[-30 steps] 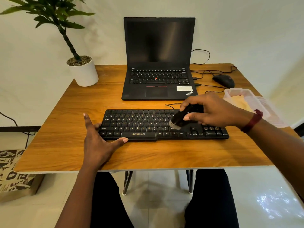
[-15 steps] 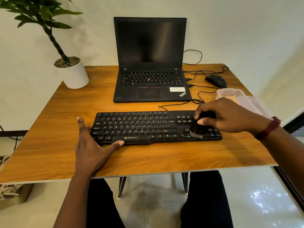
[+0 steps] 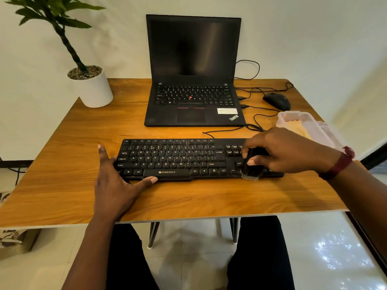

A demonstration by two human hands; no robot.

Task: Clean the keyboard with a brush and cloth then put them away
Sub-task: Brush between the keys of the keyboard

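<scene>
Black keys fill the keyboard point(image 3: 182, 159), which lies across the front of the wooden bench point(image 3: 62, 185). Your right hand point(image 3: 287, 151) is closed around the brush point(image 3: 252, 166), its pale bristles down at the near edge of the keyboard's right end, by the arrow keys. Your left hand point(image 3: 114, 183) lies flat and spread, with fingers and thumb bracketing the keyboard's left corner to steady it and holding nothing. Judging from this, you are partway into the brushing step. Wiping with the cloth looks not yet begun; something pale sits in the clear plastic box point(image 3: 301, 124) at the right edge, possibly the cloth, though you cannot be sure. Putting both tools away is left to do.
</scene>
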